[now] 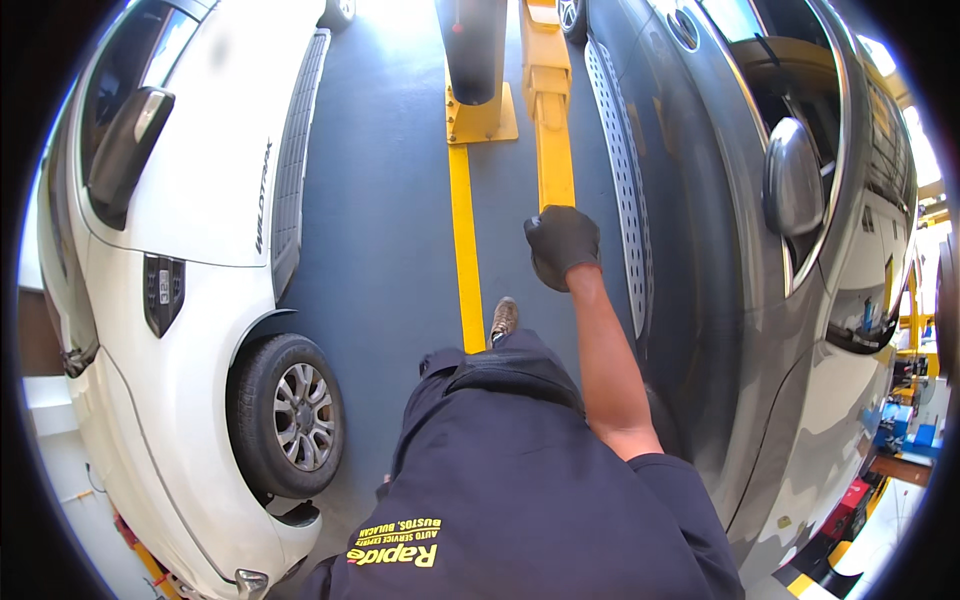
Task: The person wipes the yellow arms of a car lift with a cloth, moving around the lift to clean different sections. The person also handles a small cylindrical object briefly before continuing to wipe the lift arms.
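Note:
My right hand, in a black glove, is closed at the near end of a yellow lift arm. The fingers are curled, and the glove covers the arm's tip. This arm runs away from me along the floor side of a dark grey vehicle. To its left stands the yellow base plate of a lift post. My left hand does not show; my dark shirt fills the lower middle of the view.
A white pickup stands on the left, with its front wheel and side step facing me. The grey vehicle's perforated running board lies close to my right hand. A yellow stripe crosses the blue-grey floor to my shoe.

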